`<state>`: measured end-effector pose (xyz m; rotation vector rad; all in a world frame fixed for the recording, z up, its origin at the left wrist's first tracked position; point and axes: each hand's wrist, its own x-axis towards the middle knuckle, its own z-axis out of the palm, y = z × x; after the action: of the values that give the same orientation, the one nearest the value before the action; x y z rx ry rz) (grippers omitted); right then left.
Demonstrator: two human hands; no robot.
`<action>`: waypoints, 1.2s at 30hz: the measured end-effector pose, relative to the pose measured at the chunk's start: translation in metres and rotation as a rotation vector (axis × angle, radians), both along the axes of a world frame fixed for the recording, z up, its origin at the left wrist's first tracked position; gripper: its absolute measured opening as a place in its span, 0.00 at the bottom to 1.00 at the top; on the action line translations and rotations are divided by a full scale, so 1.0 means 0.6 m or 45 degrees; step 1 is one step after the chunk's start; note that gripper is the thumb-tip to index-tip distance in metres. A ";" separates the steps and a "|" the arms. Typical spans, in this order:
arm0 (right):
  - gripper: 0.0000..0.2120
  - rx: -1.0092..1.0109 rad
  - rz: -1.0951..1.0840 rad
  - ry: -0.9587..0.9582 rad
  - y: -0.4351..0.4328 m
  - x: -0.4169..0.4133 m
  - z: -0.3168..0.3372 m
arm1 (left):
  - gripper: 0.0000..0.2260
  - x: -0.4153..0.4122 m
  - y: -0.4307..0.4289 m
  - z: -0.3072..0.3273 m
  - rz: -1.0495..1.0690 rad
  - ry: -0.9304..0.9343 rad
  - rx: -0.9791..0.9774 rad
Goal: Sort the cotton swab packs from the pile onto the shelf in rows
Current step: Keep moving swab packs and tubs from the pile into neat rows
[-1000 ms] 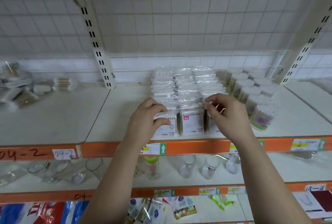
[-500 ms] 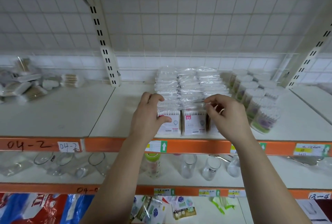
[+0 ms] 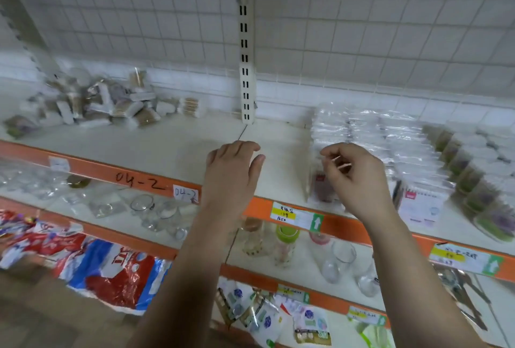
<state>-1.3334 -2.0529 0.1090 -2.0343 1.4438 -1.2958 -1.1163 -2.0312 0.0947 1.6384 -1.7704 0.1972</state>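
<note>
The packs (image 3: pixel 111 105) lay piled far left on the shelf (image 3: pixel 167 147), seemingly light, soft and slippery, best pinched across the sides; the left hand (image 3: pixel 232 172) hung open, the right hand (image 3: pixel 356 180) curled, its grip unclear to me.

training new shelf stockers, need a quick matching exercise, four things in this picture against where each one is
Things:
1. loose pile of swab packs
2. rows of swab packs
3. left hand
4. green-capped bottle

Places:
a. on the lower shelf, among glass cups
b. back left of the white shelf
c. over bare shelf, left of the rows
d. right part of the white shelf, beside round tubs

Pairs: 1-b, 2-d, 3-c, 4-a
</note>
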 end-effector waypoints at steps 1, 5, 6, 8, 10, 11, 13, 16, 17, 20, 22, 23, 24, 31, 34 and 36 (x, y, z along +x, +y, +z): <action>0.07 0.013 0.030 0.009 -0.002 0.021 -0.002 | 0.18 0.018 0.006 0.002 0.025 -0.024 0.000; 0.08 -0.014 0.117 0.090 -0.009 0.119 -0.008 | 0.18 0.112 0.024 0.010 0.132 -0.123 0.010; 0.08 -0.018 0.140 0.104 -0.010 0.147 -0.008 | 0.18 0.140 0.029 0.011 0.161 -0.131 0.008; 0.09 -0.010 0.185 0.130 -0.013 0.208 -0.009 | 0.18 0.198 0.039 0.011 0.211 -0.135 0.019; 0.09 0.002 0.220 0.147 -0.016 0.274 -0.009 | 0.19 0.259 0.049 0.012 0.252 -0.131 0.070; 0.09 0.000 0.238 0.143 -0.016 0.309 -0.009 | 0.18 0.291 0.054 0.012 0.271 -0.130 0.105; 0.09 -0.001 0.278 0.120 -0.016 0.380 -0.008 | 0.17 0.354 0.062 0.013 0.290 -0.147 0.159; 0.09 0.016 0.346 0.088 -0.012 0.482 -0.014 | 0.18 0.441 0.073 0.012 0.314 -0.175 0.194; 0.09 0.030 0.364 0.079 -0.010 0.512 -0.018 | 0.19 0.467 0.077 0.010 0.323 -0.170 0.194; 0.08 0.065 0.390 0.053 -0.003 0.590 -0.033 | 0.18 0.535 0.089 0.004 0.336 -0.129 0.213; 0.08 0.085 0.405 0.039 0.001 0.630 -0.041 | 0.18 0.573 0.092 0.000 0.341 -0.097 0.218; 0.09 0.097 0.416 0.040 0.001 0.648 -0.043 | 0.19 0.589 0.092 0.000 0.351 -0.082 0.215; 0.09 0.109 0.426 0.047 0.001 0.664 -0.045 | 0.20 0.604 0.092 -0.001 0.361 -0.064 0.211; 0.08 0.130 0.461 0.062 -0.040 0.753 -0.046 | 0.20 0.668 0.070 -0.022 0.386 -0.011 0.222; 0.07 0.159 0.459 0.001 -0.080 0.783 -0.039 | 0.20 0.700 0.040 -0.018 0.407 -0.024 0.219; 0.07 0.150 0.455 -0.021 -0.112 0.802 -0.033 | 0.20 0.720 0.013 -0.013 0.417 -0.020 0.198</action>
<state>-0.8520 -2.1203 0.0892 -2.0765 1.0572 -1.0509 -0.6842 -2.0232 0.0870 2.0403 -1.5515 0.2266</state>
